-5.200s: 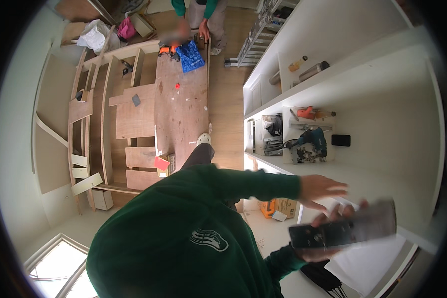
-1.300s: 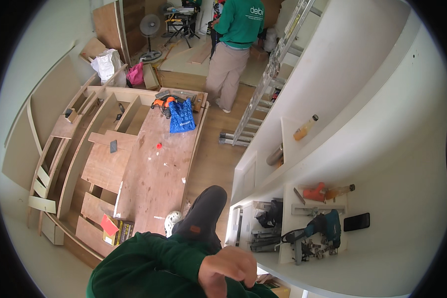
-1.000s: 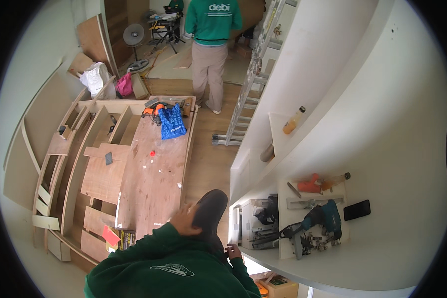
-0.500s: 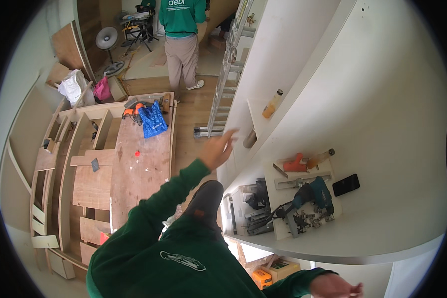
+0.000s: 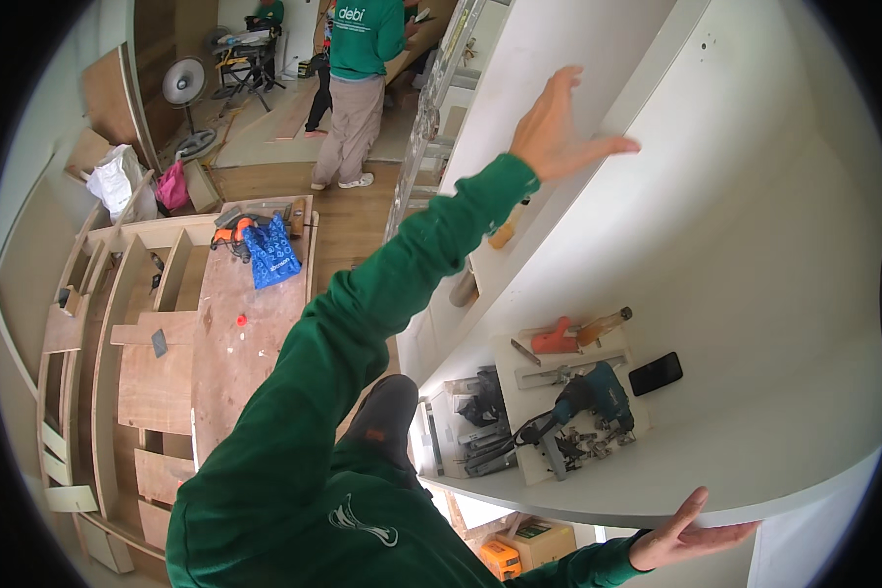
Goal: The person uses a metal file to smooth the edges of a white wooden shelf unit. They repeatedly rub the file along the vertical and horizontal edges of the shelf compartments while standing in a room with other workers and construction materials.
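- The left hand (image 5: 559, 127) is raised, open with thumb spread from the fingers, before the edge of a white dividing board (image 5: 649, 78); contact cannot be told
- The right hand (image 5: 694, 534) is open, fingers extended, at the front edge of the white cabinet shelf (image 5: 755, 431); whether it touches cannot be told
- On that shelf a white panel (image 5: 533, 463) bears a teal-and-black power tool (image 5: 600, 394), small metal fittings (image 5: 586, 447), an orange-red tool (image 5: 557, 338) and an amber bottle (image 5: 606, 326); a black smartphone (image 5: 656, 374) lies just beside
- To the left, a blue bag (image 5: 272, 253) rests on a plywood sheet (image 5: 240, 367); beyond, a co-worker (image 5: 359, 59) stands near an aluminium ladder (image 5: 429, 127)
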A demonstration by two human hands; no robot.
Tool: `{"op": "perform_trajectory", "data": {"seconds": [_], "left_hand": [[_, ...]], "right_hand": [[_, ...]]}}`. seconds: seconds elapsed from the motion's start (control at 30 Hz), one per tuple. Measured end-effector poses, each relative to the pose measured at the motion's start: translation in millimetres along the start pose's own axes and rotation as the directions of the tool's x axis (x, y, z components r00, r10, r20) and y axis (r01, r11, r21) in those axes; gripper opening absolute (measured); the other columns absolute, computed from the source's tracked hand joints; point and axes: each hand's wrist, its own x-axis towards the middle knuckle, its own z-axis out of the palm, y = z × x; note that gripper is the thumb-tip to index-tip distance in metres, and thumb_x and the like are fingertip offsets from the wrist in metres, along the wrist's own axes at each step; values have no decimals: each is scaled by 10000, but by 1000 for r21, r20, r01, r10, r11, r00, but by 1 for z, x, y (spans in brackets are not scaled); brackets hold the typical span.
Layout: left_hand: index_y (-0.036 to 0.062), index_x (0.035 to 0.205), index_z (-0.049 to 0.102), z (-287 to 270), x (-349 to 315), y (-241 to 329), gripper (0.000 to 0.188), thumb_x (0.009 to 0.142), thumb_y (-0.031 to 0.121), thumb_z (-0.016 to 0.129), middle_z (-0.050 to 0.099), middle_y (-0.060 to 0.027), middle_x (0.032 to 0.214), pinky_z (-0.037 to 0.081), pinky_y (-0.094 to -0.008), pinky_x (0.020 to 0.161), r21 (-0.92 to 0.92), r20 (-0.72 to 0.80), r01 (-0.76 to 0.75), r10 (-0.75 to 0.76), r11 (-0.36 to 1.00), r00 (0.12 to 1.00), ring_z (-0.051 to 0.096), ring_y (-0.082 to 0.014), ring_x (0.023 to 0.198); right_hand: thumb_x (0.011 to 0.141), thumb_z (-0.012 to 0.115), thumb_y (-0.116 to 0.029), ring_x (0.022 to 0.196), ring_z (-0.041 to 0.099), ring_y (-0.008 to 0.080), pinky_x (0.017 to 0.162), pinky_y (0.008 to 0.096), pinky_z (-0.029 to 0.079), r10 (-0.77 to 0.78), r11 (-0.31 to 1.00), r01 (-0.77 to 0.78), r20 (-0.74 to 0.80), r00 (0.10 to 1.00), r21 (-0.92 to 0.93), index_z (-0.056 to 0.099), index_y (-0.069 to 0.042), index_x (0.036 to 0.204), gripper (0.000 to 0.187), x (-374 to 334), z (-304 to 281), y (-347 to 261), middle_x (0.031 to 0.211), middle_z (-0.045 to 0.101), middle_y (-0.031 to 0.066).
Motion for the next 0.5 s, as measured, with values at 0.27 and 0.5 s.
{"op": "perform_trajectory", "data": {"seconds": [0.27, 0.5], "left_hand": [[-32, 1432, 271, 29, 55, 24, 1055, 737, 549, 811, 563, -275, 1274, 484, -419, 981, 29, 96, -46, 43, 999, 994, 612, -373, 1112], [-33, 1393, 356, 46, 51, 31, 879, 800, 454, 786, 625, -268, 1172, 500, -428, 928, -253, 141, 132, -98, 958, 985, 635, -366, 1041]], "right_hand": [[925, 605, -67, 1396, 382, 348, 1102, 506, 414, -167, 977, 157, -60, 984, -146, 168, -88, 1570, 780, 8, 15, -14, 1561, 276, 195], [941, 634, -386, 1241, 531, 396, 1184, 498, 262, -446, 868, 413, -67, 893, -275, 264, 3, 1507, 779, 17, 21, -15, 1406, 461, 256]]}}
